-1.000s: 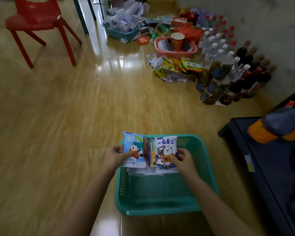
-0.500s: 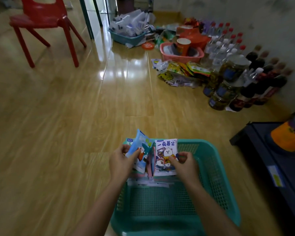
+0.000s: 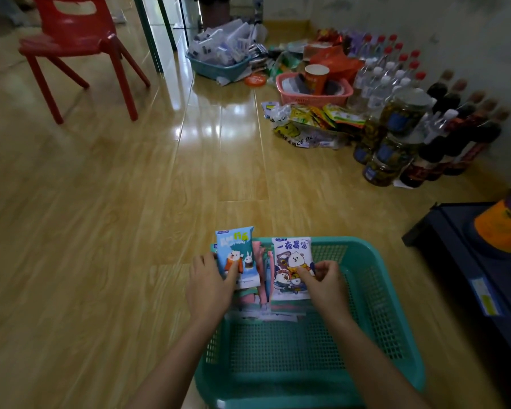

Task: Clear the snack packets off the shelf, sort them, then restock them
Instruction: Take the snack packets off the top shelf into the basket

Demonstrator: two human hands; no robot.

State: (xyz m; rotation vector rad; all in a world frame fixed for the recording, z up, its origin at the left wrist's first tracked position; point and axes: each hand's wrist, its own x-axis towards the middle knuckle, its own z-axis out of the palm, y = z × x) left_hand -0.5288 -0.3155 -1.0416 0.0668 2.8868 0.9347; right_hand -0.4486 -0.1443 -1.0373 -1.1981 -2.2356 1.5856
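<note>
A teal mesh basket (image 3: 375, 314) sits on the wooden floor in front of me. At its far end stands a row of snack packets. My left hand (image 3: 210, 287) grips a blue packet (image 3: 237, 255) with a bear and a rabbit on it, lifted a little above the row. My right hand (image 3: 326, 283) pinches a white packet (image 3: 289, 261) with cartoon bears, upright at the right end of the row. Pink and teal packets (image 3: 263, 270) stand between the two, mostly hidden.
A dark shelf (image 3: 466, 261) with an orange-capped bottle (image 3: 502, 225) is at the right. Ahead lie loose snack bags (image 3: 307, 125), jars and bottles (image 3: 410, 128), a pink basket (image 3: 313, 93), another teal basket (image 3: 219, 60). A red chair (image 3: 77, 51) stands far left.
The view has tilted and the basket sits lower in frame. My left hand has turned the blue packet upright and face-on; the right hand keeps its pinch on the white packet.
</note>
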